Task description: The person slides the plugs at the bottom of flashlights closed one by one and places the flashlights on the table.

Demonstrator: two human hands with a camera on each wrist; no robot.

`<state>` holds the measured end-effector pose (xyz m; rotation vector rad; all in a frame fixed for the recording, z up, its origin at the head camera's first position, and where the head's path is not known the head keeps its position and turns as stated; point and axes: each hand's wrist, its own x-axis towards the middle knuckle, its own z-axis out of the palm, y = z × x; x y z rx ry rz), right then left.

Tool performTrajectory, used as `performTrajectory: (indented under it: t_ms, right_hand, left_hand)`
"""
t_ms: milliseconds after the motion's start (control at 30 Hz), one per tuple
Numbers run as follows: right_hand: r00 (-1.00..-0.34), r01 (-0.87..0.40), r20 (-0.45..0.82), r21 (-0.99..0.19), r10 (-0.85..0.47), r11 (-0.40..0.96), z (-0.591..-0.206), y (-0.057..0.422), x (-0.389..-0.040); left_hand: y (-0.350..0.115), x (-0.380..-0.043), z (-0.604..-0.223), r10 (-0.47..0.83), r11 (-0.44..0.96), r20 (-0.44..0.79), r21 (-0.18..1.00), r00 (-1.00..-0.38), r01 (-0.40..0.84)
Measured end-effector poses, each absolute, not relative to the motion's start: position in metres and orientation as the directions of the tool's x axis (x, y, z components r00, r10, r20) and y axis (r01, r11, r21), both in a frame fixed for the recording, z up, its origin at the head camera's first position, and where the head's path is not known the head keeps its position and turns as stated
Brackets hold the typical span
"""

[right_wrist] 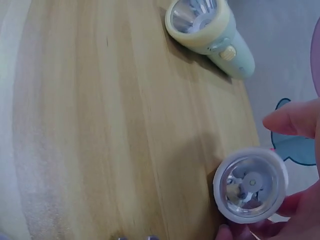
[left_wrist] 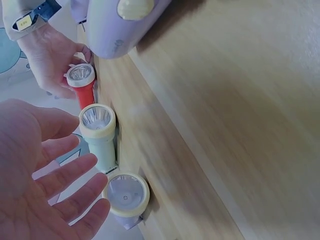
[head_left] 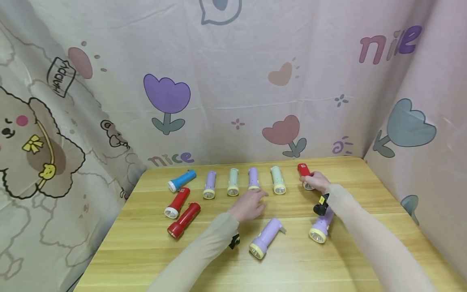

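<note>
In the head view, my right hand is at the red flashlight at the back right, thumb and fingers on either side of its body. Its white-rimmed lens faces the right wrist camera, hiding much of the grip. My left hand hovers in front of a purple flashlight in the back row, covering its front end. In the left wrist view the fingers of the left hand are spread and hold nothing. Between the hands lies a mint-green flashlight.
Two purple flashlights, one front centre and one under the right forearm, lie nearer. Leftward are a purple, a mint-green and a blue flashlight, plus two red flashlights. A printed curtain hangs behind the wooden table.
</note>
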<state>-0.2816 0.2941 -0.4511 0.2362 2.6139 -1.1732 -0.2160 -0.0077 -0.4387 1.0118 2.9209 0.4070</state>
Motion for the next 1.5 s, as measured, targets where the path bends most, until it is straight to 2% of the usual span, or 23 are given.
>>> performTrajectory:
  t_ms: [233,500,700,900,1233,1333,1500]
  right_hand:
    - [-0.939,0.31,-0.339,-0.763,0.058,0.567,-0.438,0.291,-0.273]
    - [-0.995,0.099,-0.086,-0.689,0.056,0.718,-0.407,0.287,-0.244]
    - [-0.999,-0.02,0.049,-0.675,0.017,0.738,-0.389,0.287,-0.215]
    - [-0.991,-0.107,0.135,-0.652,-0.024,0.751,-0.39,0.297,-0.186]
    - [-0.985,-0.162,0.125,-0.487,-0.116,0.858,-0.408,0.318,-0.15]
    - [-0.987,-0.162,0.062,-0.464,-0.15,0.871,-0.413,0.32,-0.142]
    - [-0.977,-0.131,-0.078,-0.508,-0.197,0.852,-0.417,0.318,-0.131]
  left_hand:
    - [-0.008,-0.215,-0.438,0.604,0.76,0.056,0.259,-0.795,0.596]
    - [-0.007,-0.211,-0.43,0.609,0.751,0.078,0.263,-0.789,0.605]
    - [0.001,-0.204,-0.418,0.624,0.747,0.073,0.236,-0.778,0.622]
    - [0.019,-0.194,-0.408,0.65,0.723,0.08,0.24,-0.755,0.648]
    - [0.043,-0.181,-0.411,0.717,0.681,0.12,0.088,-0.686,0.727]
    - [0.049,-0.178,-0.416,0.737,0.665,0.121,0.047,-0.665,0.745]
    - [0.055,-0.174,-0.42,0.751,0.653,0.112,0.019,-0.65,0.757]
